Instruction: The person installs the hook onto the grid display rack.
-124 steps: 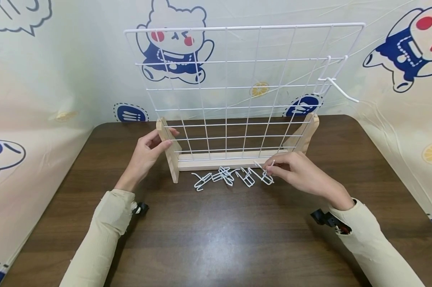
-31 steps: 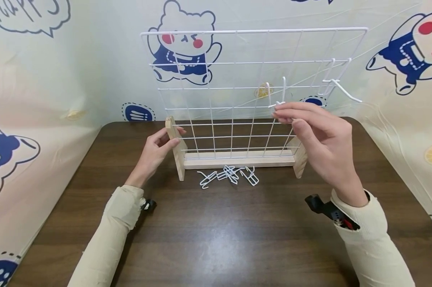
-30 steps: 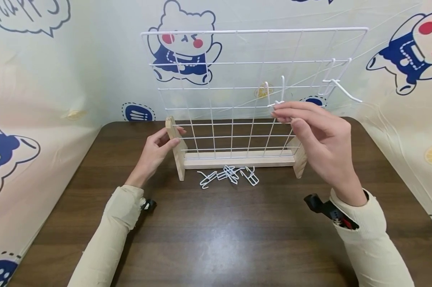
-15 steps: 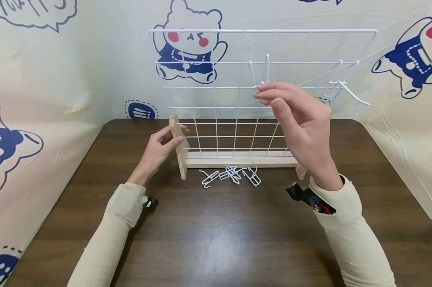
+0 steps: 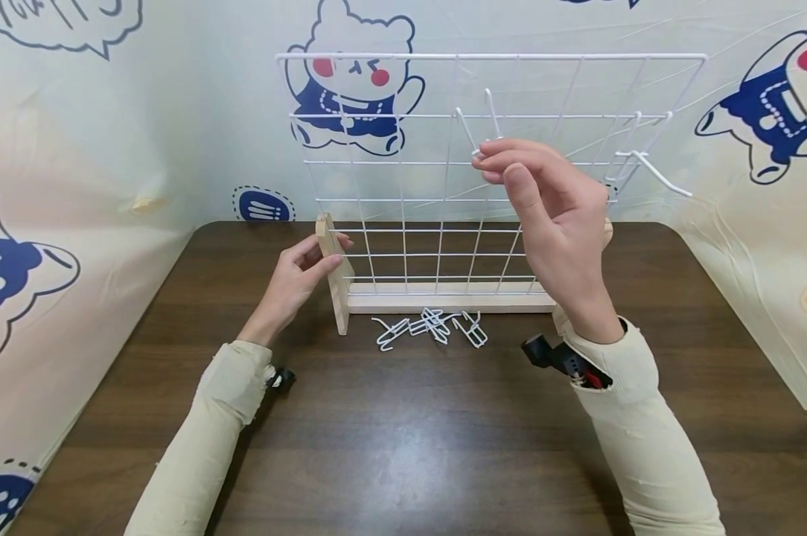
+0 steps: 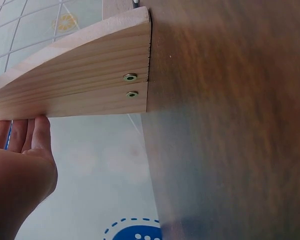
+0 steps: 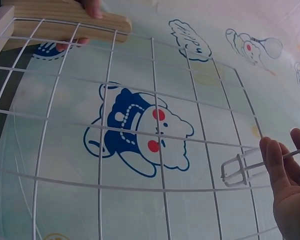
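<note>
A white wire grid panel (image 5: 377, 56) leans in a pale wooden stand whose left upright (image 5: 336, 286) my left hand (image 5: 292, 279) grips near the top. In the left wrist view, fingers (image 6: 42, 135) touch the edge of that upright (image 6: 90, 75). Before the upper middle of the grid, my right hand (image 5: 557, 223) pinches a white wire hook (image 5: 467, 131) by its arm. The hook's two prongs point up, around the second wire from the top; whether they touch it I cannot tell. In the right wrist view, the hook's frame (image 7: 244, 170) lies close to the grid.
Another white hook (image 5: 658, 173) hangs at the grid's upper right, its arm sticking out forward. Several loose hooks (image 5: 433, 325) lie on the brown table (image 5: 403, 447) in front of the wooden base bar (image 5: 444, 304). A patterned cloth stands behind.
My right hand has picked a hook up from the loose ones and carried it up and left to the grid. In the last half second it rose slightly and the hook tilted. The left hand kept its grip.
</note>
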A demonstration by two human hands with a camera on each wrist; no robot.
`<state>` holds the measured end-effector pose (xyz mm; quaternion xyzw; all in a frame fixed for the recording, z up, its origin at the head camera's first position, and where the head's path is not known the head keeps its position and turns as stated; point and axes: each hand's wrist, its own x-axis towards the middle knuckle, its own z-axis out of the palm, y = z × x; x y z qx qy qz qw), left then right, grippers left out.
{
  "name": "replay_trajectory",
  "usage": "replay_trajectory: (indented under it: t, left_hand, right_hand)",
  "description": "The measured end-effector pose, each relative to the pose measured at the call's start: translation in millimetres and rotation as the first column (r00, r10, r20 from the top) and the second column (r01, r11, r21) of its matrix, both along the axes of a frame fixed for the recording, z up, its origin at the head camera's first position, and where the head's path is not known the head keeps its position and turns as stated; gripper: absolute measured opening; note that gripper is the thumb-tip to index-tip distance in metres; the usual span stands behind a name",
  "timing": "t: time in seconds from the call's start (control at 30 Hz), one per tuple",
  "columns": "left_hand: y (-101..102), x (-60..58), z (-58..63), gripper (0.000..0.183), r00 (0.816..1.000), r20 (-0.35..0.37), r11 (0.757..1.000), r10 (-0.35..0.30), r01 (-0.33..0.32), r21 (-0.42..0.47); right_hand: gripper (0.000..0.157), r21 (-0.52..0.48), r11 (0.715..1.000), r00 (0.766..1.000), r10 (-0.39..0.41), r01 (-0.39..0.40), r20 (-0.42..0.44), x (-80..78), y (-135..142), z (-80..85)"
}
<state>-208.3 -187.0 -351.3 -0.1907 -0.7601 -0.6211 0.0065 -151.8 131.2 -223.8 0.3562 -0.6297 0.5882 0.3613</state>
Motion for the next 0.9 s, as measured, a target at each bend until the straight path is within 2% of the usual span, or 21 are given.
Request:
replay_trajectory:
  t: [0.13,0.3,0.57,0.7,0.77,0.9]
  left_hand:
    - [-0.1,-0.2,0.0,0.037,1.000,-0.002,1.000,-0.001,0.001,0.004]
    - [0.3,0.0,0.8,0.038,1.000,-0.004,1.000,-0.003,0.003,0.006]
    - [-0.2,1.2,1.1,0.038,1.000,-0.004,1.000,0.003,-0.003,-0.001]
    - [-0.9,1.4,0.0,0.038,1.000,0.001,1.000,0.007,-0.007,0.003]
    - [-1.1,1.3,-0.4,0.038,1.000,0.002,1.000,0.003,-0.003,0.009]
    - [-1.0,1.2,-0.5,0.039,1.000,0.000,1.000,0.000,0.000,0.015]
  right_hand:
    - [0.048,-0.028,1.000,1.000,0.002,-0.002,-0.015,1.7,-2.5,2.7]
    - [0.048,-0.015,1.000,1.000,-0.013,0.013,-0.001,-4.4,-2.9,-2.8]
    - [0.030,0.033,0.998,0.998,0.055,-0.055,0.026,-6.0,-7.5,-19.3]
    - [0.025,0.061,0.997,0.997,0.053,-0.057,0.062,-1.3,-7.6,-25.4]
    - [0.030,0.094,0.995,0.997,0.032,-0.038,0.068,2.8,-6.6,-30.5]
    - [0.051,0.165,0.986,0.998,-0.037,0.028,0.054,10.3,-5.0,-42.7]
